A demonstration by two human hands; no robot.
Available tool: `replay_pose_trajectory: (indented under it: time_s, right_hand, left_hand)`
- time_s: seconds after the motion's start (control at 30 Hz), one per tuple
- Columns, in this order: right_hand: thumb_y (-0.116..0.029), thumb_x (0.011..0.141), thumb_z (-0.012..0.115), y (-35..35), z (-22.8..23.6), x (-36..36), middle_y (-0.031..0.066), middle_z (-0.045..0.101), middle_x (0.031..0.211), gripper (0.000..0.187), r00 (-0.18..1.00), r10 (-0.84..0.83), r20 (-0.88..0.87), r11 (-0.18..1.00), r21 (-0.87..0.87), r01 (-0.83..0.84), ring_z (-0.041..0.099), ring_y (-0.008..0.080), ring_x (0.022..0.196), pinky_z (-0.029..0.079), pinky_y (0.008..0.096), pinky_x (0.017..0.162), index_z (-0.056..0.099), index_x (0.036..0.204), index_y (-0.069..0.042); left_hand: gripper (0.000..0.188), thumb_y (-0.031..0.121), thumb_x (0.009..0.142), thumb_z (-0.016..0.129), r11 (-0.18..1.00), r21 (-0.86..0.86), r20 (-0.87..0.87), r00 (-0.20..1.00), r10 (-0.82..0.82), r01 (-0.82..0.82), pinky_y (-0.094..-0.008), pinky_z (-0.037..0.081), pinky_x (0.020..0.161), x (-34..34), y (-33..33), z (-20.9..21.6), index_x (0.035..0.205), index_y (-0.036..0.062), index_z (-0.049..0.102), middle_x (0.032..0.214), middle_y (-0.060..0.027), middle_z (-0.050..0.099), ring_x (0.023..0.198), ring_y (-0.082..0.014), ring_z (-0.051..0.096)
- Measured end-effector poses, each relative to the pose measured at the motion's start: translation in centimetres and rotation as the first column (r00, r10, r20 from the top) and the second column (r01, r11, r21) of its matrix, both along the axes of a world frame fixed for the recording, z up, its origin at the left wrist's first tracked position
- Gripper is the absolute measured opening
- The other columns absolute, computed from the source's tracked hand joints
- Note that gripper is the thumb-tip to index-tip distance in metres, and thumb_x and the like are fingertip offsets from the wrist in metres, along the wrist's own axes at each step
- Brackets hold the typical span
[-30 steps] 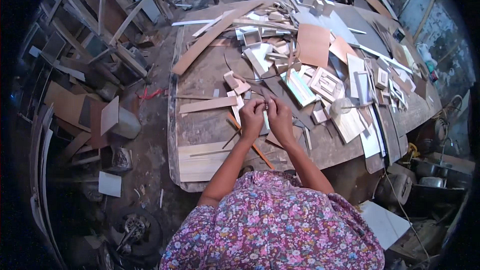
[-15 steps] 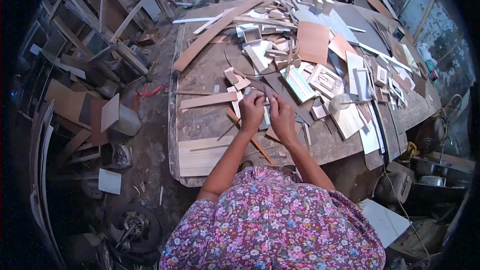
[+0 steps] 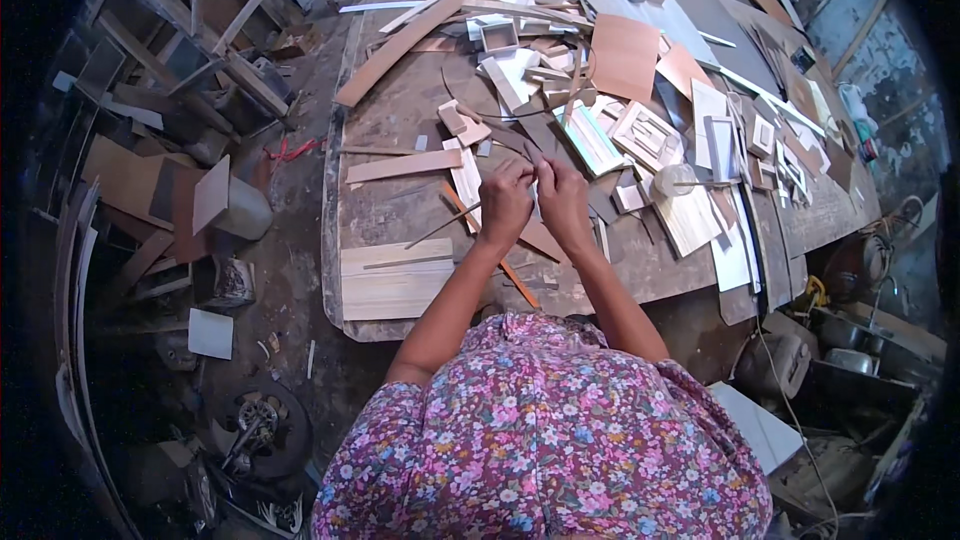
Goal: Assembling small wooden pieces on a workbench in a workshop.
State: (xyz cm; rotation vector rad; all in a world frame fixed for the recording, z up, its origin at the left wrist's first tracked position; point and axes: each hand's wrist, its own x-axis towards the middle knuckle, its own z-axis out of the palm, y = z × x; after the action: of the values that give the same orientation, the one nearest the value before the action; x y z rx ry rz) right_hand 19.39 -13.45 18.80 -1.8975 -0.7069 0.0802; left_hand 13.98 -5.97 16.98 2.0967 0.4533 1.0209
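Above the near middle of the table (image 3: pixel 390 210), my left hand (image 3: pixel 506 202) and my right hand (image 3: pixel 563 202) are close together, both closed with the fingertips pinched. A thin dark stick (image 3: pixel 432 230) slants up from the lower left into my left hand, which seems to grip it. What my right fingers pinch is too small and hidden to make out. A dark narrow strip (image 3: pixel 531 149) shows just past the fingertips; I cannot tell whether it is held. Beneath my wrists lie an orange-brown strip (image 3: pixel 518 285) and a brown wooden piece (image 3: pixel 541 241).
Wood offcuts and small frames, one with a turquoise edge (image 3: pixel 592 140), crowd the table's middle and right. A translucent round container (image 3: pixel 673 180) stands right of my hands. Pale boards (image 3: pixel 395 295) lie near left, a long plank (image 3: pixel 425 40) farther back. Scrap wood leans at left.
The view has shifted, so the table sits slightly higher and farther left. My hands remain together and closed. More of the thin stick shows left of my left hand, at a flatter angle.
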Motion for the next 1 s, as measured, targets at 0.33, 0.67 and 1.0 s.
replay_pose_trajectory:
  time_s: [0.33, 0.67, 1.0]
  right_hand:
    - [-0.014, 0.085, 0.043, -2.4, -1.0, 1.6, 0.0247, 0.056, 0.071, 0.025, 0.995, -0.018, 0.096, 0.999, 0.036, 0.014, 0.058, 0.035, 0.063, 0.044, 0.0399, 0.055, 0.059, 0.091, 0.004]
    - [-0.012, 0.084, 0.041, -4.6, -0.3, 2.1, 0.0222, 0.057, 0.077, 0.029, 0.994, 0.037, 0.107, 0.998, 0.046, -0.042, 0.057, 0.0361, 0.064, 0.044, 0.0403, 0.054, 0.058, 0.107, -0.006]
    - [-0.017, 0.085, 0.046, -5.8, -2.1, 3.9, 0.0073, 0.052, 0.054, 0.028, 0.993, 0.089, -0.081, 0.993, 0.083, -0.082, 0.046, 0.0099, 0.049, 0.038, 0.0272, 0.045, 0.059, 0.095, 0.006]
  left_hand:
    - [0.005, 0.003, 0.072, 0.054, 0.998, -0.033, -0.012, 0.999, 0.046, -0.046, -0.0365, 0.041, 0.053, 2.2, -2.3, -1.2, 0.072, -0.0015, 0.057, 0.067, -0.0152, 0.056, 0.06, -0.0304, 0.055]
    - [0.001, 0.001, 0.07, 0.056, 0.992, 0.02, -0.039, 0.991, 0.124, -0.123, -0.0394, 0.041, 0.053, 3.3, -4.1, -1.3, 0.069, 0.0011, 0.055, 0.068, -0.0149, 0.054, 0.063, -0.0333, 0.054]
    - [0.001, 0.0, 0.069, 0.057, 0.974, -0.153, -0.017, 0.986, 0.165, -0.165, -0.037, 0.042, 0.054, 4.4, -5.3, -2.3, 0.069, 0.0004, 0.057, 0.068, -0.0145, 0.056, 0.063, -0.0319, 0.055]
